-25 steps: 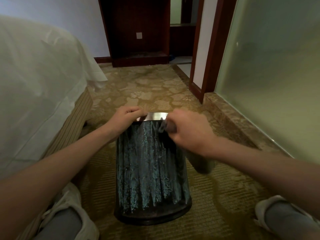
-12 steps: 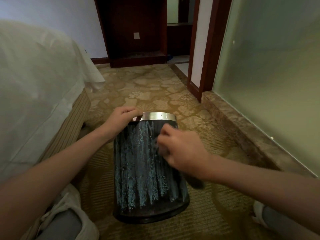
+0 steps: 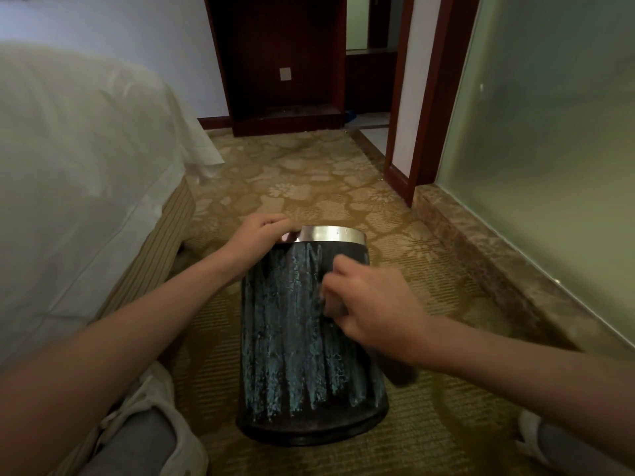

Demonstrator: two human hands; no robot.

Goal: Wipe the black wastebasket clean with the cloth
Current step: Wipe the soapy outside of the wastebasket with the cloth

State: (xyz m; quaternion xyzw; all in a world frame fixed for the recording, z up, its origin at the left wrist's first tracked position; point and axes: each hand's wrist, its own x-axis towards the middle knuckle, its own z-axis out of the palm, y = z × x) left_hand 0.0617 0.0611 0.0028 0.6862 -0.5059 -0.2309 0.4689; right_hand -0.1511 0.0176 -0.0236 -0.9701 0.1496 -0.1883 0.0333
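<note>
- lying tipped on the carpet (image 3: 309,173), the black wastebasket (image 3: 295,338) pointed its silver rim (image 3: 331,233) away.
- left hand (image 3: 261,235) curled its fingers over that rim.
- right hand (image 3: 374,310) clutched the dark cloth (image 3: 400,374) in bent fingers against the basket's side.

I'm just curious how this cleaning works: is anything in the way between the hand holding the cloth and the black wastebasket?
Nothing visible does. The right hand holds the cloth against the wastebasket, on its side, with only the cloth between them. The left hand grips the silver rim, clear of that patch.
</note>
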